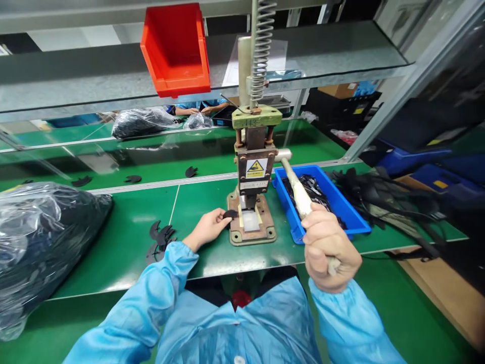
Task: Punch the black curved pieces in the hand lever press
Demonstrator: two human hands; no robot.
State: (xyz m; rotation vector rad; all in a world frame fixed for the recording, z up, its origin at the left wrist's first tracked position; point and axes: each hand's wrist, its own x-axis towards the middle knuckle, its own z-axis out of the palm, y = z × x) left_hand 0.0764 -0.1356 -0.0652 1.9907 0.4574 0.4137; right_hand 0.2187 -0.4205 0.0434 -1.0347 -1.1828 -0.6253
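A hand press (253, 167) stands on a rusty base plate (251, 233) at the middle of the green bench. My right hand (329, 248) is closed round the end of its long lever handle (297, 189), low and to the right of the press. My left hand (207, 227) pinches a small flat black part (230, 214) at the left edge of the base plate, just beside the white pad under the ram. Both arms wear light blue sleeves.
A small pile of black flat parts (161, 240) lies left of my left hand. A blue tray (320, 202) of black pieces sits right of the press. A large plastic bag (38, 242) fills the left. A red bin (175, 48) hangs above. Another person's hands (199, 109) show at the far bench.
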